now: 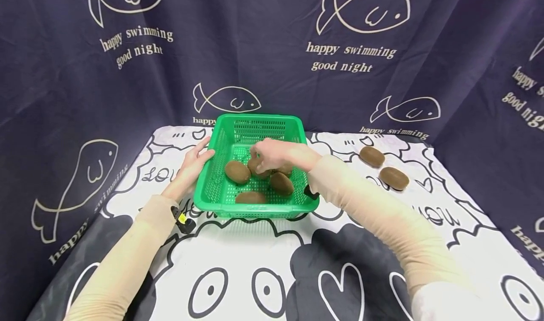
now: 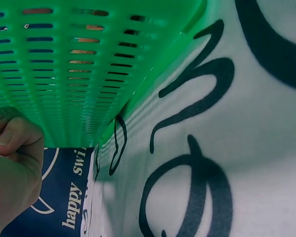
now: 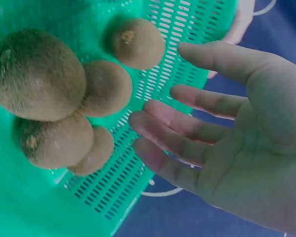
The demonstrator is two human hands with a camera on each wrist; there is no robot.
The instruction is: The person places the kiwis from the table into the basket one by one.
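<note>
A green plastic basket (image 1: 257, 207) stands on the table with several brown kiwis (image 1: 237, 172) inside. My right hand (image 1: 272, 153) reaches in over its right side, above the fruit. In the right wrist view the right hand (image 3: 246, 118) has its fingers spread and loosely bent, holding nothing, beside the kiwis (image 3: 37, 74). At the basket's left side my left hand (image 1: 193, 163) rests its thumb and fingertips against the rim from outside. The left wrist view shows that hand (image 2: 17, 163) at the left edge, close against the slotted wall (image 2: 64, 74).
Two more kiwis, one farther back (image 1: 371, 156) and one nearer (image 1: 394, 178), lie on the table right of the basket. A black-and-white patterned cloth (image 1: 238, 264) covers the table. Behind it hangs a dark blue curtain (image 1: 272, 52) with fish drawings.
</note>
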